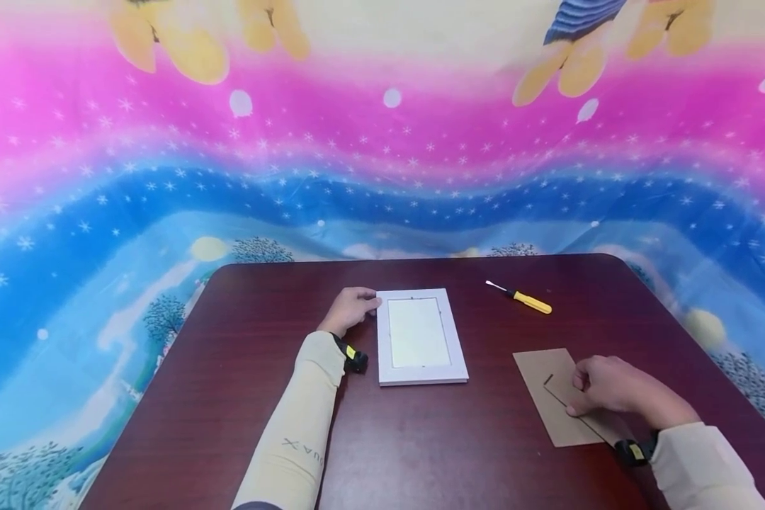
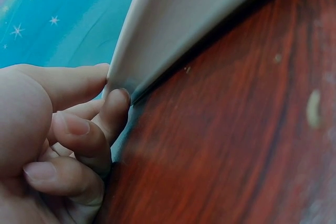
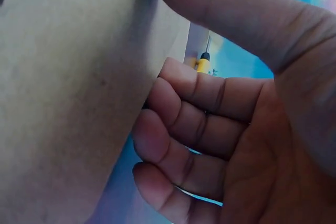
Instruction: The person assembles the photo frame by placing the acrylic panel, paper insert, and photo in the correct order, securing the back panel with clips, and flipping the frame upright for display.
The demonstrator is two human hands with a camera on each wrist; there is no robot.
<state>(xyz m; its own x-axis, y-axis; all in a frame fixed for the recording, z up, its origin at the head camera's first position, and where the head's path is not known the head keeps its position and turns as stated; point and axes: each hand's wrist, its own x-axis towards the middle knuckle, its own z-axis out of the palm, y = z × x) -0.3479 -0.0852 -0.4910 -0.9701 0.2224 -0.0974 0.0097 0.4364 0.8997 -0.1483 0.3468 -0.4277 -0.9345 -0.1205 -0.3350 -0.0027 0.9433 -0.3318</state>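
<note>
A white picture frame [image 1: 414, 374] lies on the table with a pale panel inside its border. At its far left corner, my left hand [image 1: 350, 310] pinches the edge. The left wrist view shows thumb and fingertip meeting at the corner of the frame [image 2: 178, 19]. Over to the right is a brown backing board [image 1: 551, 407] with a dark bent line across it. My right hand [image 1: 618, 386] grips this board by its right edge. Close up in the right wrist view, the thumb lies on the face of the board [image 3: 68, 87] and the other fingertips go behind its edge.
A yellow-handled screwdriver [image 1: 532, 302] with a black collar lies beyond the board, to the right of the frame. The dark red wooden table [image 1: 395, 453] has rounded far corners. Behind it hangs a colourful printed cloth [image 1: 382, 156].
</note>
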